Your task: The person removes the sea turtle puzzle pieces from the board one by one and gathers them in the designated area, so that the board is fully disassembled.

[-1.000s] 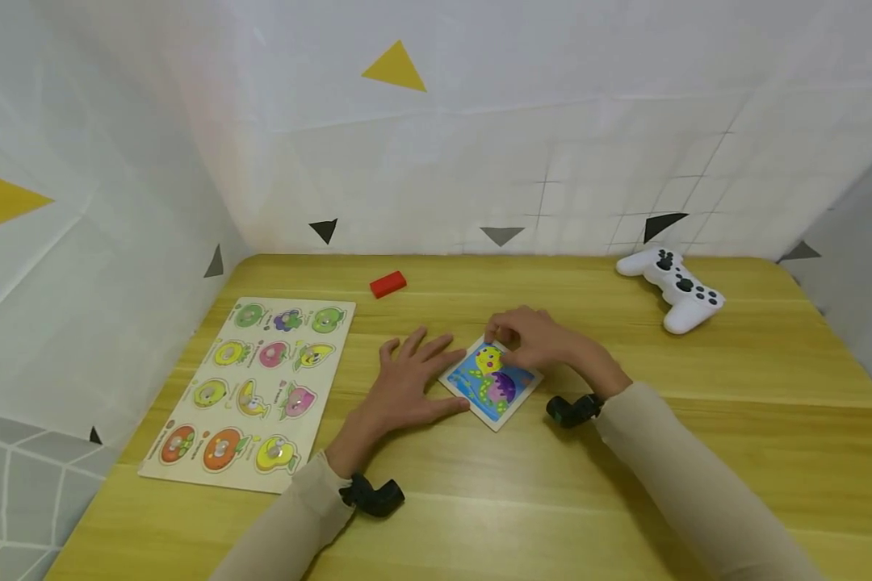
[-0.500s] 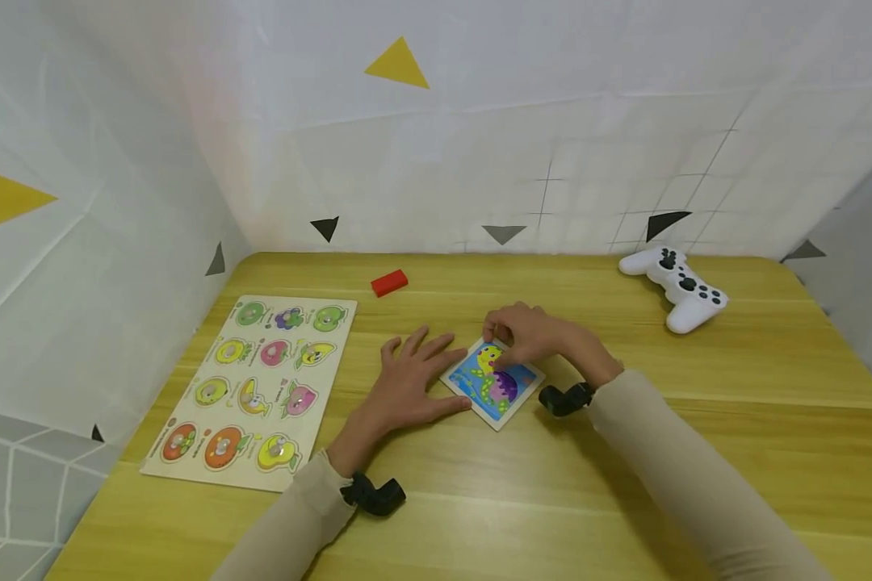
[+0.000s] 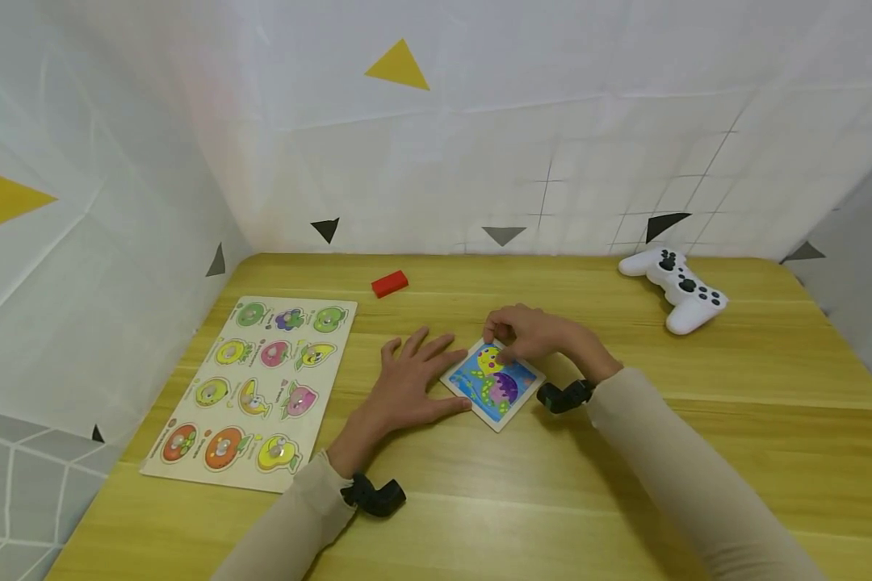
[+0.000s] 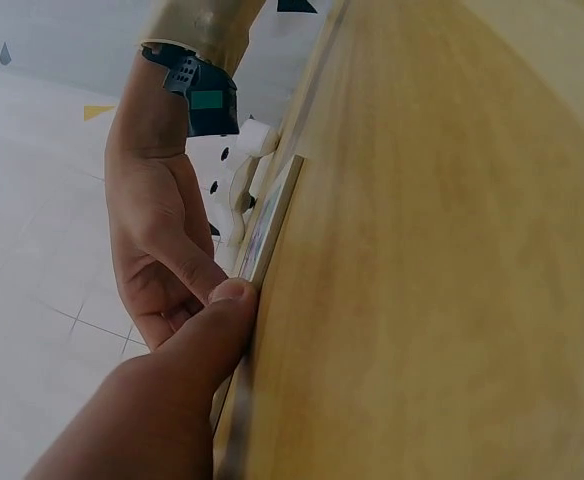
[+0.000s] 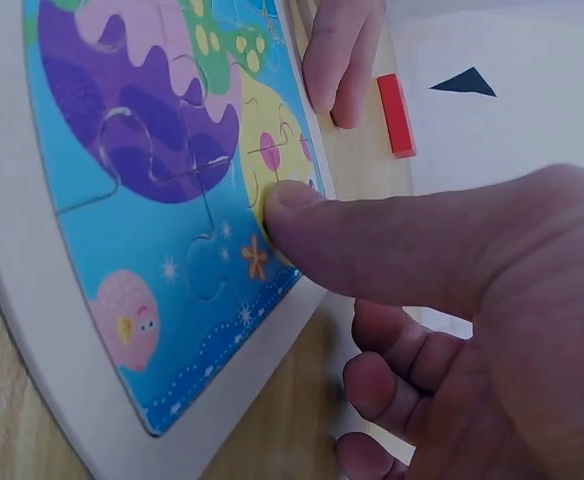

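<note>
Puzzle [image 3: 496, 388] lies partly hidden under the right hand [image 3: 530, 332].

No text readable for sure. Fruit board [image 3: 272, 424]: tiny printed captions beside the fruits, run sideways, with small coloured marks next to some; too small to spell out. White game controller [image 3: 685, 302]: dark buttons, any symbols on them too small to make out. Dark wrist device, left wrist view: green rectangular patch [image 4: 207, 99], lettering not legible. Puzzle [image 3: 505, 386]: cartoon print only, close up in the right wrist view. Red block [image 3: 389, 284]: plain red, as far as shows.
</note>
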`<state>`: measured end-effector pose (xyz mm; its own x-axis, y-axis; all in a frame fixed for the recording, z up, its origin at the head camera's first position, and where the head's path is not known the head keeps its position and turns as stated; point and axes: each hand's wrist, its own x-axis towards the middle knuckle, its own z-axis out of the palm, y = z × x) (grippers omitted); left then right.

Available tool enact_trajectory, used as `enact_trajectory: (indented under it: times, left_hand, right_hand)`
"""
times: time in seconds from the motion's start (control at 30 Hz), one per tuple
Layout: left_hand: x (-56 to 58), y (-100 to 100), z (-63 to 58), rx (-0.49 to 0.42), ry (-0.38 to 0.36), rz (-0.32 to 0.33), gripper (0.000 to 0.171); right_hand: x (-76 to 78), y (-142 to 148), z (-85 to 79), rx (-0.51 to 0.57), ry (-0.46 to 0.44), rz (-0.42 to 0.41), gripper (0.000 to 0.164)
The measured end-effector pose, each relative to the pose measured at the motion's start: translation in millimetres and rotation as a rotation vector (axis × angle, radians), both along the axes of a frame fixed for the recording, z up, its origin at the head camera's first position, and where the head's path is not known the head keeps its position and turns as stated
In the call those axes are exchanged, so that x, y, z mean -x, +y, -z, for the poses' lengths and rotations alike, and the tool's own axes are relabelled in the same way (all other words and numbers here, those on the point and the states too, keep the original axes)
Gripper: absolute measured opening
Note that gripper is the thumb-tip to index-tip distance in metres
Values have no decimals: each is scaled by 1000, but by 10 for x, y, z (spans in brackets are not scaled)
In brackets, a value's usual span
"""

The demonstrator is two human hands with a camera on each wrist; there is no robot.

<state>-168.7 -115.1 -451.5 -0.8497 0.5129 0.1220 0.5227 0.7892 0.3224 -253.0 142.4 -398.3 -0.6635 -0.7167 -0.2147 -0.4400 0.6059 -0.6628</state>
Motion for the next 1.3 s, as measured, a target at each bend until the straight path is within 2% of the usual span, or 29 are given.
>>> enact_trajectory:
  times: [0.33, 0.8, 1.0, 1.3]
  left_hand:
    - [16, -3, 34, 10, 2, -3, 77]
    - [10, 0, 14, 12, 4, 0, 77]
    - [9, -2, 8, 3, 15, 2, 77]
    - [7, 6, 19, -2, 22, 3, 77]
  right_hand:
    - [-34, -18, -41, 0, -36, 26, 26]
    - [-81, -4, 22, 40, -35, 76, 30]
    - [-90, 31, 88, 110, -30, 77, 33]
    - [-122, 86, 187, 230, -55, 102, 25]
